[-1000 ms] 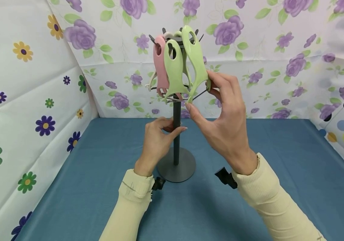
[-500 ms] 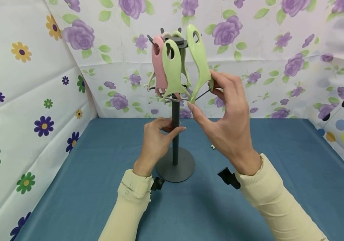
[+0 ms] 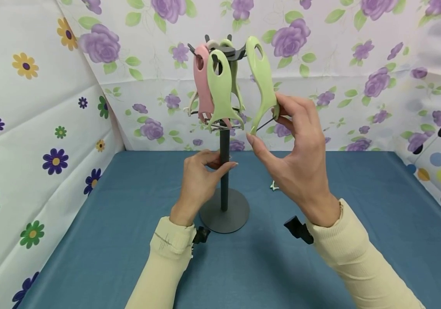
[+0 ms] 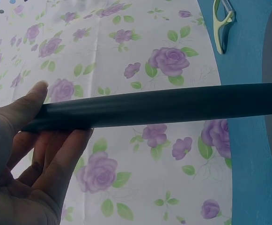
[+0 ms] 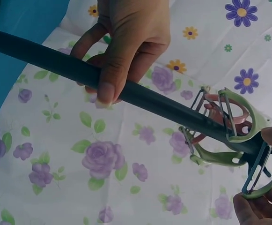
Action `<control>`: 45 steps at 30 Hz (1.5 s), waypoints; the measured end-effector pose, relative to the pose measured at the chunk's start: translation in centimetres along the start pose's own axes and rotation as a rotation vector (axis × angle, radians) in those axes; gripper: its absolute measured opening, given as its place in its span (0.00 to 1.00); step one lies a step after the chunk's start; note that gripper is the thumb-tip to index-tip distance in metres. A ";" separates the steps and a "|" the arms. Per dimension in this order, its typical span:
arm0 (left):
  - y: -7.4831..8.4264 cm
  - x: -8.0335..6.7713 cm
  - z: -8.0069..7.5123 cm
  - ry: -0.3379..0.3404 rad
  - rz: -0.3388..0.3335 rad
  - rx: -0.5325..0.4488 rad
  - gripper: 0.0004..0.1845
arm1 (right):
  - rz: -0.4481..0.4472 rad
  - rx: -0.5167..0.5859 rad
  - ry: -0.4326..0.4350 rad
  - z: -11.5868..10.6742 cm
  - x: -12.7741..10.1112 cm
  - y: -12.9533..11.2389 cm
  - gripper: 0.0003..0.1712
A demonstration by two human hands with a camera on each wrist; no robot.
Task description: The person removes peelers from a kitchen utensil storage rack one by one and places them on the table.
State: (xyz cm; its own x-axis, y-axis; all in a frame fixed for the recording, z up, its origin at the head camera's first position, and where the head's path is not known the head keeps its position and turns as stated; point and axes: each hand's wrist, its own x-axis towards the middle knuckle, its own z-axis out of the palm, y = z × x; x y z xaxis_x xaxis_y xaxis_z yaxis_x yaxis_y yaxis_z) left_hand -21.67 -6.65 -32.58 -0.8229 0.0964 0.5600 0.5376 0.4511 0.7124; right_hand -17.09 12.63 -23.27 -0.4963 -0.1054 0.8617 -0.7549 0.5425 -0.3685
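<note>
My left hand (image 3: 199,180) grips the dark pole of an upright stand (image 3: 224,143), thumb on one side and fingers behind, also seen in the left wrist view. My right hand (image 3: 301,150) pinches a light green peeler (image 3: 263,77) by both ends of its blade head, thumb and fingertips apart. The peeler is upright, with the hole end of its handle right at the tip of a hook on the stand's right side. Another green peeler (image 3: 220,90) and a pink peeler (image 3: 202,86) hang from hooks by their handle holes, with more peelers partly hidden behind.
The stand's round base (image 3: 224,219) rests on a blue cloth (image 3: 135,197). Behind my right hand lies another pale green peeler (image 4: 221,21) on the cloth, mostly hidden in the head view. Flower-patterned sheets (image 3: 344,77) rise at the back and left.
My right hand has drawn the green peeler rightward from the stand, opening a gap to the hanging ones. The peeler on the cloth has come into sight. My left hand stays on the pole.
</note>
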 end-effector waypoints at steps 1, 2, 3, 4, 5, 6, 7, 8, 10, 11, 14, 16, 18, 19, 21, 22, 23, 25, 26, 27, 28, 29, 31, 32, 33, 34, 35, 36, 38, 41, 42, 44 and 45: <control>0.0 0.0 0.0 0.001 0.000 0.000 0.13 | 0.000 -0.003 -0.002 0.0 0.0 0.0 0.39; 0.0 0.0 0.0 0.002 0.000 0.001 0.13 | 0.006 -0.003 -0.001 0.0 -0.1 0.0 0.39; 0.0 0.0 0.0 0.002 0.000 0.002 0.13 | 0.008 -0.007 -0.002 -0.1 -0.1 0.1 0.39; 0.0 0.0 -0.1 0.003 0.002 0.002 0.13 | 0.018 -0.004 0.002 -0.1 -0.2 0.1 0.39; 0.0 0.0 -0.1 0.003 0.001 0.002 0.13 | 0.024 -0.004 0.003 -0.1 -0.2 0.1 0.39; 0.0 0.0 -0.1 0.003 0.000 0.004 0.13 | 0.031 -0.005 0.005 -0.1 -0.3 0.2 0.39; 0.0 0.0 -0.1 0.003 -0.001 0.002 0.13 | 0.042 -0.001 0.008 -0.1 -0.3 0.2 0.39; 0.0 0.0 -0.1 0.003 -0.002 0.003 0.14 | 0.053 0.000 0.010 -0.1 -0.3 0.3 0.39; 0.0 0.0 -0.2 0.000 -0.006 0.009 0.13 | 0.078 0.011 0.012 -0.1 -0.5 0.4 0.39; 0.0 0.0 -0.2 -0.004 -0.012 0.012 0.13 | 0.089 0.012 0.010 -0.2 -0.6 0.5 0.39; 0.1 0.1 -0.2 -0.014 -0.026 0.023 0.13 | 0.127 0.021 0.014 -0.3 -0.9 0.9 0.40; 0.2 0.1 -0.2 -0.021 -0.036 0.025 0.13 | 0.143 0.018 0.015 -0.4 -1.2 1.2 0.41; 0.2 0.0 -0.3 -0.024 -0.040 0.029 0.13 | 0.150 0.001 0.011 -0.5 -1.5 1.5 0.40; 0.2 0.0 -0.3 -0.026 -0.040 0.030 0.13 | 0.151 -0.006 0.008 -0.6 -1.6 1.6 0.40; 0.3 0.0 -0.3 -0.032 -0.041 0.039 0.13 | 0.154 -0.024 0.000 -0.7 -1.8 1.9 0.40; 0.3 0.1 -0.3 -0.036 -0.042 0.043 0.13 | 0.156 -0.030 -0.004 -0.7 -1.9 2.0 0.40; 0.3 0.1 -0.3 -0.040 -0.044 0.048 0.12 | 0.156 -0.035 -0.009 -0.8 -2.0 2.2 0.39; 0.3 0.2 -0.3 -0.047 -0.047 0.055 0.12 | 0.154 -0.042 -0.015 -0.8 -2.1 2.4 0.39; 0.3 0.2 -0.3 -0.050 -0.048 0.060 0.12 | 0.154 -0.047 -0.018 -0.9 -2.2 2.6 0.39; 0.3 0.2 -0.3 -0.053 -0.050 0.065 0.12 | 0.151 -0.049 -0.019 -0.9 -2.3 2.7 0.38; 0.3 0.2 -0.4 -0.054 -0.052 0.069 0.12 | 0.149 -0.052 -0.020 -0.9 -2.4 2.8 0.38; 0.4 0.2 -0.4 -0.056 -0.055 0.073 0.12 | 0.147 -0.058 -0.021 -1.0 -2.5 2.9 0.38; 0.5 0.3 -0.4 -0.060 -0.063 0.080 0.12 | 0.144 -0.068 -0.021 -1.0 -2.7 3.2 0.38; 0.5 0.3 -0.4 -0.062 -0.068 0.082 0.12 | 0.144 -0.073 -0.021 -1.1 -2.8 3.4 0.38; 0.6 0.3 -0.4 -0.064 -0.074 0.084 0.12 | 0.145 -0.079 -0.021 -1.1 -2.8 3.5 0.38; 0.6 0.3 -0.4 -0.066 -0.078 0.085 0.12 | 0.146 -0.085 -0.022 -1.2 -2.9 3.6 0.38; 0.6 0.3 -0.4 -0.069 -0.082 0.085 0.12 | 0.147 -0.094 -0.024 -1.2 -3.0 3.8 0.38; 0.6 0.3 -0.4 -0.071 -0.084 0.084 0.12 | 0.147 -0.100 -0.025 -1.2 -3.1 4.0 0.38; 0.6 0.3 -0.5 -0.076 -0.087 0.082 0.12 | 0.149 -0.115 -0.026 -1.3 -3.3 4.3 0.38; 0.7 0.4 -0.5 -0.081 -0.088 0.080 0.12 | 0.155 -0.127 -0.029 -1.4 -3.5 4.8 0.38; 0.7 0.4 -0.5 -0.083 -0.087 0.080 0.12 | 0.157 -0.128 -0.029 -1.5 -3.7 5.0 0.38; 0.7 0.4 -0.5 -0.085 -0.086 0.079 0.12 | 0.161 -0.136 -0.032 -1.5 -3.9 5.3 0.38; 0.7 0.4 -0.5 -0.086 -0.085 0.079 0.12 | 0.164 -0.140 -0.034 -1.6 -4.0 5.5 0.38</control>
State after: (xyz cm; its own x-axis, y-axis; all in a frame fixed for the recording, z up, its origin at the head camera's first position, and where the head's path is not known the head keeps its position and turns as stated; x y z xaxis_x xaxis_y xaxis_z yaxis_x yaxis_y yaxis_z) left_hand -21.47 -6.77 -31.62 -0.8794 0.1285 0.4584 0.4517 0.5293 0.7182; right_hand -18.57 17.36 -28.19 -0.6236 -0.0334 0.7810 -0.5974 0.6647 -0.4486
